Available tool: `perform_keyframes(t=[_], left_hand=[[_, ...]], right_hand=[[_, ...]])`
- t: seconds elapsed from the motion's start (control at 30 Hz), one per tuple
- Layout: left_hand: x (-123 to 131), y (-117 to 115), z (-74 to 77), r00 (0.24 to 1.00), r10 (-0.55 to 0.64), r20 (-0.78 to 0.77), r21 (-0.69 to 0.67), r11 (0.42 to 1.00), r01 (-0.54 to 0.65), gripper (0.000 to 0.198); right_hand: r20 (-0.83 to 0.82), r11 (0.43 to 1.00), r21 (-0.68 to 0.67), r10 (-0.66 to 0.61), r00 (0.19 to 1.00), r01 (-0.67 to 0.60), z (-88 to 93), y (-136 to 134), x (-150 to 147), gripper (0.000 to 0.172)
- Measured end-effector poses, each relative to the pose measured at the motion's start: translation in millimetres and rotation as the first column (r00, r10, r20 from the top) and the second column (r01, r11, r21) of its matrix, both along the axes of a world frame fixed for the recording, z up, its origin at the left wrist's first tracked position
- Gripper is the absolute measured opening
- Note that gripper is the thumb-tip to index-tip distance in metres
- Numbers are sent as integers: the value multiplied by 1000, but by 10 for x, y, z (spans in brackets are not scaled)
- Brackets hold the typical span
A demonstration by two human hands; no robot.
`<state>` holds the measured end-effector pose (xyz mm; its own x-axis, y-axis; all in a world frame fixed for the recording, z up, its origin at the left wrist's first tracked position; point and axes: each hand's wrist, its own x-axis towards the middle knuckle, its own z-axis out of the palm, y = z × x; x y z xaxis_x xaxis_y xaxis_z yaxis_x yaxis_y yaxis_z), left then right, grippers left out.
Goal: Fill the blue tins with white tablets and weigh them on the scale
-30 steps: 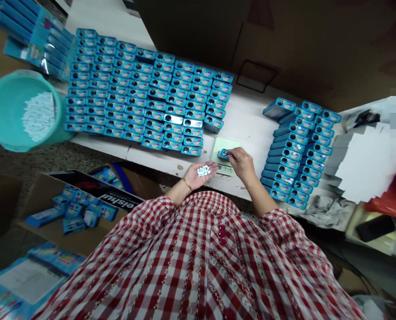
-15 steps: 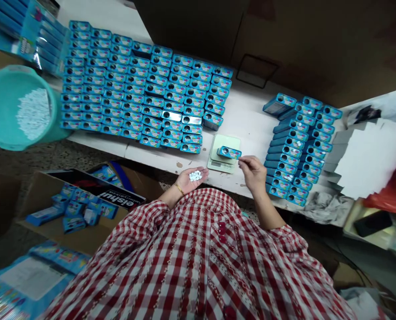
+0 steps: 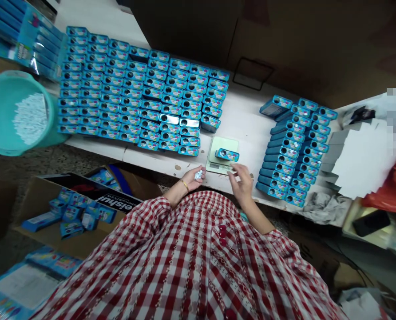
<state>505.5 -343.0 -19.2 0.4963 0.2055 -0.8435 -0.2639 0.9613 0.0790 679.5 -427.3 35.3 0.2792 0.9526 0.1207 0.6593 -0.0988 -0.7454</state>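
My left hand (image 3: 188, 179) is cupped around a small heap of white mints (image 3: 198, 174) at the table's front edge. In front of me lies a pale green weighing scale (image 3: 227, 145) with a blue box (image 3: 227, 154) on its pan; the box has a round dark hole in its top face. My right hand (image 3: 243, 182) hovers by the scale's front right corner, thumb and fingers apart, with nothing visible between them. It is apart from the box.
Rows of blue boxes (image 3: 128, 93) stand upright on the left of the white table, more boxes (image 3: 284, 151) on the right. A turquoise tub (image 3: 34, 138) of white mints stands far left. Below it is a carton (image 3: 28, 195) with blue boxes. White cards (image 3: 364, 155) are stacked at right.
My right hand has drawn back from the box on the scale, towards me and leftward, its fingers spreading. The left hand's fingers have curled up around the mints.
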Motion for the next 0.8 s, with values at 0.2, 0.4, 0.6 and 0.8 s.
perform_keyframes(t=[0.2,0.4,0.6,0.8], left_hand=[[414,214,-305,910,25,-414,243,966,84,7],[807,165,-420,888,2,-461,345,922,177,11],[805,243,-414,892,-51,-449,345,911,226,7],[316,191,-265,938,-160,-309,257,935,244,15]], right_hand=[[379,968,-201,216,900,-147,-169,382,400,49],[391,969,-172,234,890,-179,-120,769,435,44],[405,957,-180,282,870,-226,-267,1352,161,41],[314,964,-180,242,918,-193,-546,1360,195,35]])
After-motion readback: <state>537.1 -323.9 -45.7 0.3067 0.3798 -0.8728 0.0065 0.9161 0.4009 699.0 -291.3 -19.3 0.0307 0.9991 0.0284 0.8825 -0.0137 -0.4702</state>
